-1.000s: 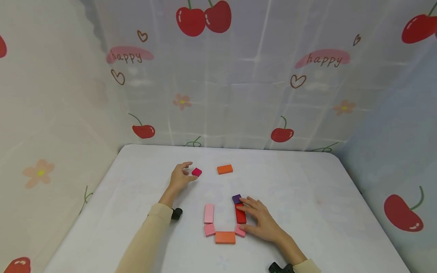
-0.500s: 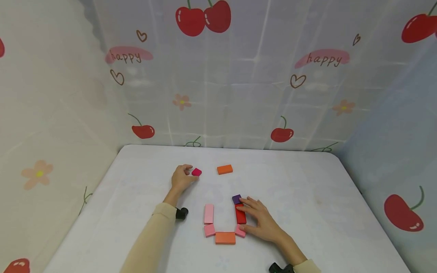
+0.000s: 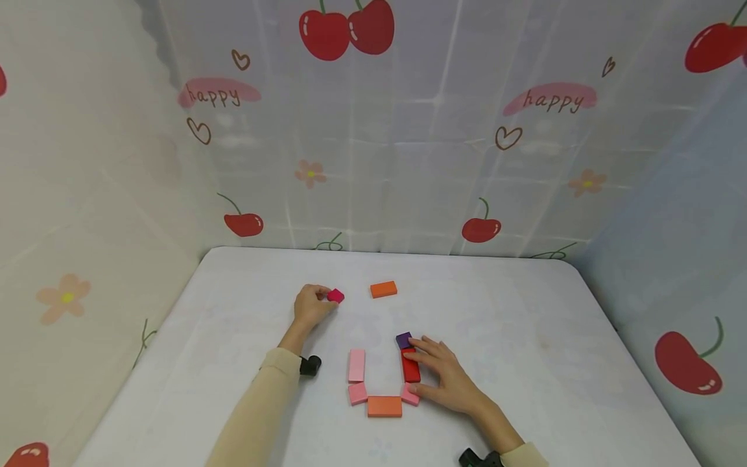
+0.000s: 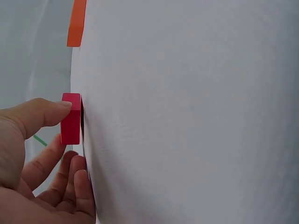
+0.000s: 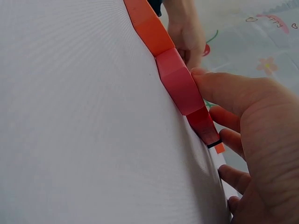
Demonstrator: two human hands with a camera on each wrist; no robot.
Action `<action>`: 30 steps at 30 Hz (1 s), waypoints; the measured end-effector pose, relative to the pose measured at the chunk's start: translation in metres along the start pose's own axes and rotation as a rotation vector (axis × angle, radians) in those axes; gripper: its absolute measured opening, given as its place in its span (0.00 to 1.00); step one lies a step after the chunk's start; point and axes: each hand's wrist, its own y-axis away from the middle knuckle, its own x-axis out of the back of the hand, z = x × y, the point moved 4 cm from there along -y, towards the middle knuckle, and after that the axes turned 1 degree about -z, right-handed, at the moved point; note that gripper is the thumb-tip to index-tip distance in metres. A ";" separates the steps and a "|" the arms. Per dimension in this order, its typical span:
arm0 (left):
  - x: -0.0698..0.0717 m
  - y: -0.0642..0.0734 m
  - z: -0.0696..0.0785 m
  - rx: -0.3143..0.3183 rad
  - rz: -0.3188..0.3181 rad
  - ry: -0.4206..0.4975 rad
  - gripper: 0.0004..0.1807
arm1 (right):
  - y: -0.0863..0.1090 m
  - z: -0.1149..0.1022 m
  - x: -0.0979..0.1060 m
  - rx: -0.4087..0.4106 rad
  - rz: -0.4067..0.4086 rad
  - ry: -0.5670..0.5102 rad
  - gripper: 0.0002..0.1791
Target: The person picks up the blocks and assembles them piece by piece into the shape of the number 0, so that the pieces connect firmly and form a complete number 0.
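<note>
At the far side of the table, my left hand (image 3: pixel 311 306) pinches a small magenta block (image 3: pixel 335 296) between thumb and index finger. In the left wrist view, the thumb (image 4: pixel 46 112) lies against one side of this block, the other fingers below it. Nearer me, my right hand (image 3: pixel 449 381) rests over the right side of a U-shaped row of blocks. Its thumb touches a small pink block (image 3: pixel 410 394), while other fingers lie on the red block (image 3: pixel 411 370) and at the edge of the purple block (image 3: pixel 404 340).
An orange block (image 3: pixel 383 290) lies alone to the right of the magenta one. Another orange block (image 3: pixel 384 407) forms the U's base. On the U's left side are a long pink block (image 3: pixel 356 366) and a small pink block (image 3: pixel 358 394). Printed curtains surround the white table (image 3: pixel 513 311).
My left hand has shifted slightly toward the magenta block, and its fingers have closed in on it. The right hand and the row of blocks stay where they were.
</note>
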 end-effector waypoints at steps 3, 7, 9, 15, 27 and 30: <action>-0.001 0.002 0.003 -0.024 -0.047 0.037 0.16 | 0.000 0.001 -0.001 0.003 0.000 -0.003 0.30; -0.003 0.010 0.011 -0.058 -0.163 0.097 0.16 | 0.000 0.002 -0.001 -0.002 0.000 0.004 0.30; -0.004 0.016 0.015 -0.075 -0.225 0.103 0.16 | 0.000 0.002 -0.001 0.002 0.001 0.003 0.30; -0.008 0.035 0.026 -0.176 -0.384 0.058 0.15 | -0.001 0.003 -0.001 0.013 0.001 0.004 0.30; -0.015 0.053 0.029 -0.295 -0.554 -0.009 0.14 | 0.000 0.006 -0.002 0.021 0.003 0.005 0.31; -0.016 0.055 0.029 -0.310 -0.578 -0.018 0.14 | 0.000 0.006 -0.002 0.021 0.004 0.007 0.31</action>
